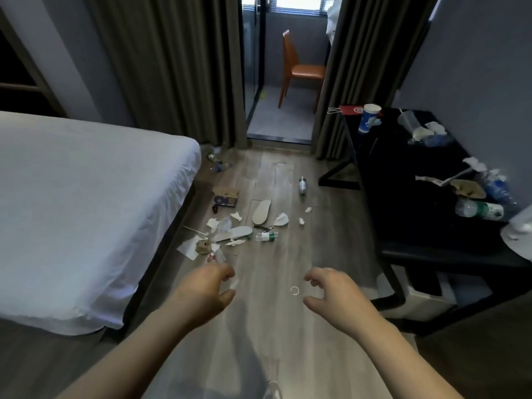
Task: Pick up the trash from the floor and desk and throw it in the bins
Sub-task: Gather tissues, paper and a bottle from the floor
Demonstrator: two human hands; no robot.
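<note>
Left grip [207, 290] perhaps on scrap [232, 283]

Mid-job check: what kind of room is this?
Probably a hotel bedroom: a white-sheeted bed on the left, a black desk littered with bottles on the right, and floor-length curtains at the far end.

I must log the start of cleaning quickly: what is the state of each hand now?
Left hand: fingers curled near a white scrap; holding it or not cannot be told.
Right hand: open, fingers loosely curled, holding nothing.
</note>
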